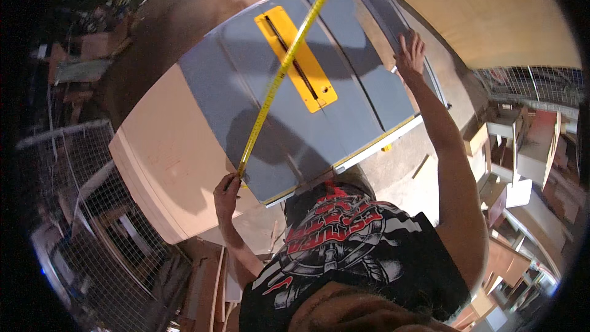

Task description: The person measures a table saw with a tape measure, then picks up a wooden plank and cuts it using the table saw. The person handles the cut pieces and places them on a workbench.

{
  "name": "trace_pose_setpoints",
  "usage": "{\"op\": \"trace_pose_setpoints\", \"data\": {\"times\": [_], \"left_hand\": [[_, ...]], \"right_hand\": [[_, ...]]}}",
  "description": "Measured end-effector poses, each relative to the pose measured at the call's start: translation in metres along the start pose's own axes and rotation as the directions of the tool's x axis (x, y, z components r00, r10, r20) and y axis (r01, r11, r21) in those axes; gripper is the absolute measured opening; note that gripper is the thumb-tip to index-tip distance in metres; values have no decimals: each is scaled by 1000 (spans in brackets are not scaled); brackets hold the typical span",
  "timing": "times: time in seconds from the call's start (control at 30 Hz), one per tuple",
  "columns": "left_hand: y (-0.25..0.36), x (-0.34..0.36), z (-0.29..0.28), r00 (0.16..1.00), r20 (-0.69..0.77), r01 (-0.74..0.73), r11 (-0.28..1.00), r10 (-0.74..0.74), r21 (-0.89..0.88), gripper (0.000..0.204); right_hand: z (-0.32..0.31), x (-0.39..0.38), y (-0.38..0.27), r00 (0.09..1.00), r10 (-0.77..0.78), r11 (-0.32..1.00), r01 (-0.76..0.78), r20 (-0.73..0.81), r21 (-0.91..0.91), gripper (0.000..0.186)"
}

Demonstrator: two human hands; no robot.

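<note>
A grey-topped table saw (203, 92) stands in front of me, with a yellow throat plate (319, 89) around its dark blade slot. A yellow tape measure blade (270, 95) runs diagonally across the top, from the near left corner past the far edge. My left hand (226, 193) pinches the near end of the tape at the saw's left edge. On the right, my right hand (410, 54) lies over the long grey rip fence (384, 9), its fingers somewhat apart. The tape's far end leaves the picture at the top.
A pale wooden board (160, 160) adjoins the saw's left side. Along the front edge runs a rail with a yellow scale (369, 147). A large wooden panel (485, 6) is at the far right. Wire mesh (74, 166) and stacked wood offcuts (516, 141) stand at the sides.
</note>
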State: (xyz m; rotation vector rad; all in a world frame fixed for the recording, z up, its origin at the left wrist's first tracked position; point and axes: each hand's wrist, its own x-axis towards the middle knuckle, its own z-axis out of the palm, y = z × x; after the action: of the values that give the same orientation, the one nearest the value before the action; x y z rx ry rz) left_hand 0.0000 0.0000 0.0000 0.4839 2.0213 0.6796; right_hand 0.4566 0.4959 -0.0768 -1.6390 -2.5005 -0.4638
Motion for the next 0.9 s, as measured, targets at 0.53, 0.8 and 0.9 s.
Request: {"op": "trace_pose_setpoints", "data": {"times": [0.53, 0.8, 0.9], "left_hand": [[66, 145, -27, 973, 151, -226, 849, 174, 477, 37], [116, 126, -22, 961, 215, -267, 802, 177, 534, 37], [103, 127, -22, 956, 214, -291, 760, 202, 581, 37]], "right_hand": [[-66, -322, -60, 643, 612, 321, -733, 460, 599, 40], [-36, -331, -55, 661, 198, 335, -740, 724, 584, 66], [-19, -327, -45, 583, 135, 497, -739, 801, 454, 71]]}}
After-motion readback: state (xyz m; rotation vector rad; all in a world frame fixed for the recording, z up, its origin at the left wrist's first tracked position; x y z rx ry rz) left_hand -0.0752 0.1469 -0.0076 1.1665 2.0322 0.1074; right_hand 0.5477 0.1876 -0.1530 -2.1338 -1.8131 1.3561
